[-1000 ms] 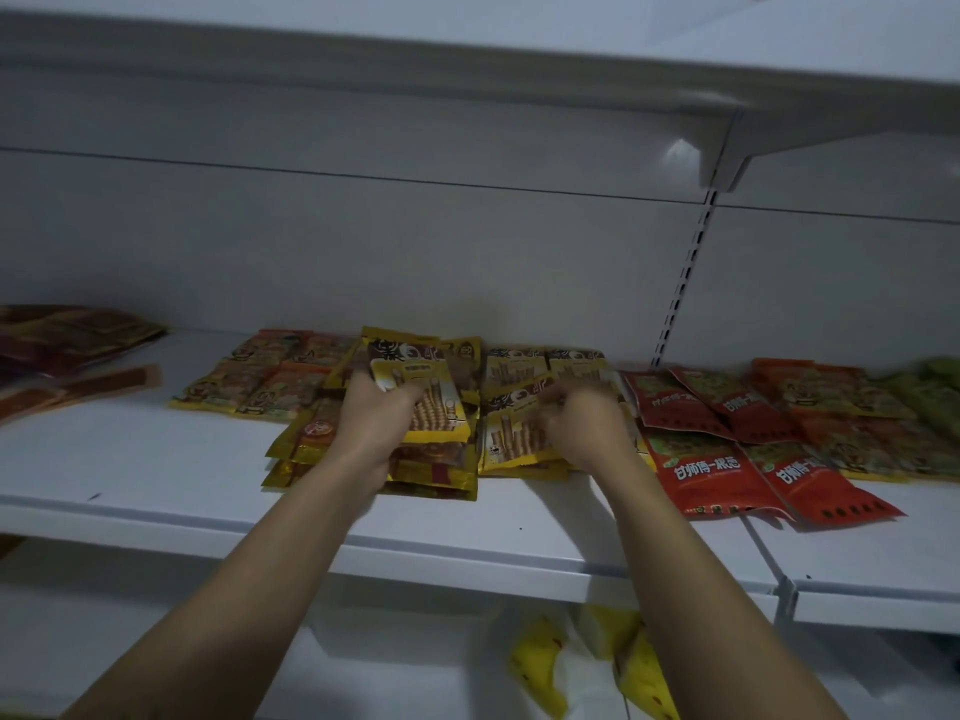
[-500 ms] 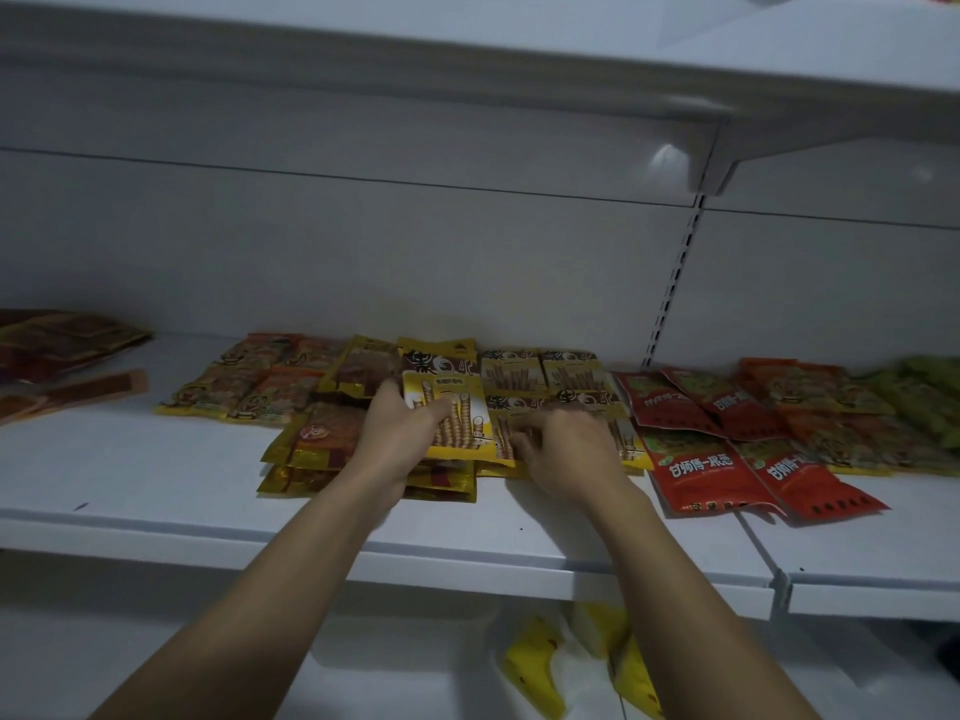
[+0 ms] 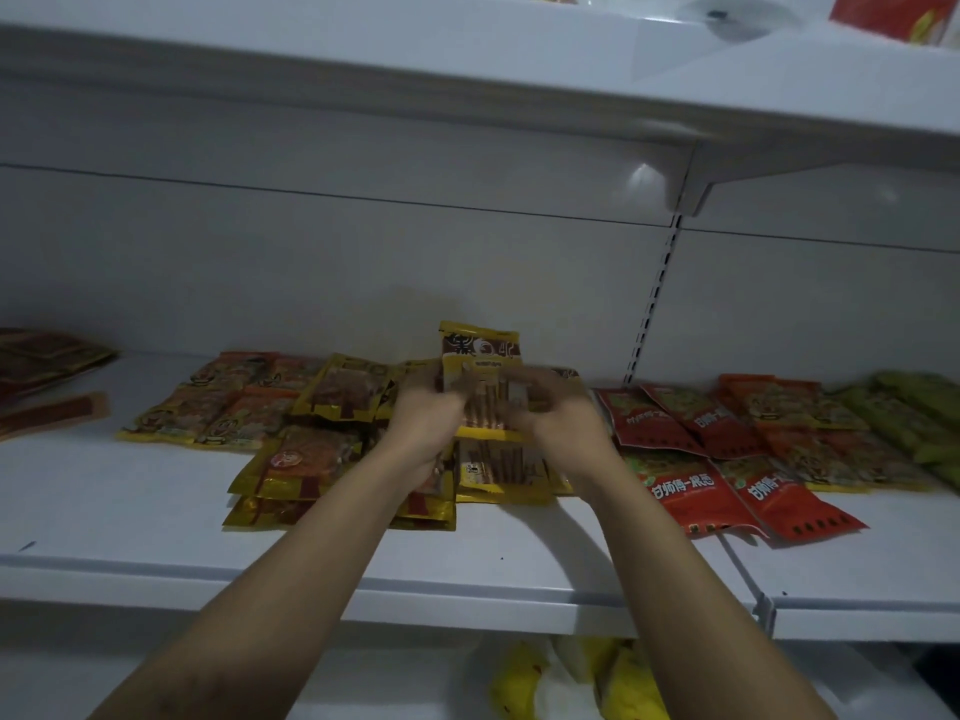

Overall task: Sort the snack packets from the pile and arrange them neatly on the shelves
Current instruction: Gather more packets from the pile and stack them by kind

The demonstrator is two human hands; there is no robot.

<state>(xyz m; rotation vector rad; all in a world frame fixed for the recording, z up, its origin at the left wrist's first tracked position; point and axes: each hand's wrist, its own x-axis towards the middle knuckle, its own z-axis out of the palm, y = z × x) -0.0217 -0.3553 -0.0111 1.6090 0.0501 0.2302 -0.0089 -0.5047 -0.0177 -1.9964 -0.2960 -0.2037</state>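
Holding a small bunch of yellow packets (image 3: 485,407) upright above the middle of the shelf (image 3: 156,543), the left hand (image 3: 423,423) grips its left edge and the right hand (image 3: 566,423) its right edge. The fingers (image 3: 540,392) of both are clamped on the bunch, and blur hides finer detail. Beneath lies a flat stack (image 3: 498,475) of similar packets. Orange packets (image 3: 208,407) lie to the left, red packets (image 3: 696,491) just beside on the right, and green packets (image 3: 914,413) farther right.
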